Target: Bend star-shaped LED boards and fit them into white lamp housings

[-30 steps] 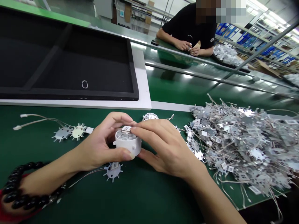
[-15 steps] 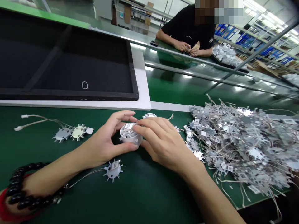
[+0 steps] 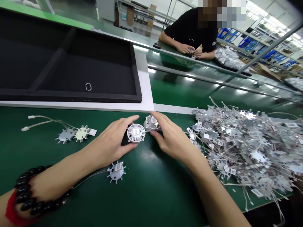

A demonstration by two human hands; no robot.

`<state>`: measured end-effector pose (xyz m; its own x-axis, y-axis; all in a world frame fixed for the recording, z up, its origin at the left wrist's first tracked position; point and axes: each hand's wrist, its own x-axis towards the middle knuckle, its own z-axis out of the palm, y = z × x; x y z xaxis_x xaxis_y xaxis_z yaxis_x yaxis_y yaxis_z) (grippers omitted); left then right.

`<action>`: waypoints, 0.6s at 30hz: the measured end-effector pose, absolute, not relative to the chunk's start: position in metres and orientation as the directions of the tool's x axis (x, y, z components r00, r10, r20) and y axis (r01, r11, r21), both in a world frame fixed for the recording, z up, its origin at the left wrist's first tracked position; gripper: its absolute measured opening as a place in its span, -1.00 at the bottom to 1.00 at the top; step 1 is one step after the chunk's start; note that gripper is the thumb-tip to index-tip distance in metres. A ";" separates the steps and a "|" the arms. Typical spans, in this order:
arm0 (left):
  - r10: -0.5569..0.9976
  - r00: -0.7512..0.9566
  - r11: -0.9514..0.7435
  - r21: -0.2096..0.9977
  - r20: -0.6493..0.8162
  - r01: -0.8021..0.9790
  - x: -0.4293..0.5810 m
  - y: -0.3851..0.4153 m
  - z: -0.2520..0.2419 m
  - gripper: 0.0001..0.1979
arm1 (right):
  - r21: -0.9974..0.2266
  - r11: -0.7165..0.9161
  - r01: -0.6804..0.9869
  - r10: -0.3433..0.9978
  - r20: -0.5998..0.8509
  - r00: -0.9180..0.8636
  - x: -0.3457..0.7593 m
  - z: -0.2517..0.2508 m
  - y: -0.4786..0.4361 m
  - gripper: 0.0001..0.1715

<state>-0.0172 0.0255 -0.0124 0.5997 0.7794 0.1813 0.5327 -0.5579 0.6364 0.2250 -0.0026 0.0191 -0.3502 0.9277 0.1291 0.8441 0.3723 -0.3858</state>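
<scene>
A white round spoked housing [image 3: 136, 133] with a label on top sits flat on the green table. My left hand [image 3: 111, 137] curves loosely around its left side, thumb and fingers apart, the thumb tip close to the lower rim. A second similar white housing [image 3: 151, 123] stands just behind it to the right. My right hand [image 3: 172, 138] has thumb and index finger around that one's right side, which is partly hidden. A thin wire runs between the housing and my right hand. Near my left wrist lies a spiked metal disc [image 3: 116, 172] with a label and wires.
Two spiked discs [image 3: 81, 133] with wired plugs lie at left. A large heap of wired discs [image 3: 246, 148] covers the right side. Behind stands a black-framed tray [image 3: 106, 97] on a white board [image 3: 148, 94]. Across the bench a person in black [image 3: 184, 28] works with both hands.
The first housing has gone from tilted between both hands to flat on the table. My right hand has left it and moved right to the second housing; my left hand has loosened.
</scene>
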 end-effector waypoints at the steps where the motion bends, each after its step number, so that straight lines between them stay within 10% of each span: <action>1: 0.784 0.594 -0.555 0.631 0.179 0.542 -0.017 0.026 -0.013 -0.30 | -0.405 0.360 0.841 0.932 0.119 -0.342 0.225 0.020 -0.003 -0.30; 11: 0.781 0.624 -0.411 0.737 -0.019 0.537 -0.018 0.023 -0.007 -0.14 | -0.391 0.336 0.857 0.919 -0.061 -0.388 0.208 0.028 -0.013 0.30; 18: 0.769 0.639 -0.343 0.831 -0.019 0.438 -0.020 0.024 -0.005 -0.15 | -0.308 0.379 0.873 0.925 0.099 -0.367 0.195 0.020 -0.014 -0.22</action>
<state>-0.0203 0.0242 -0.0052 0.6391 0.7689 -0.0191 0.4380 -0.3434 0.8308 0.1950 -0.0138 0.0196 -0.3671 0.9249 0.0988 0.8727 0.3792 -0.3075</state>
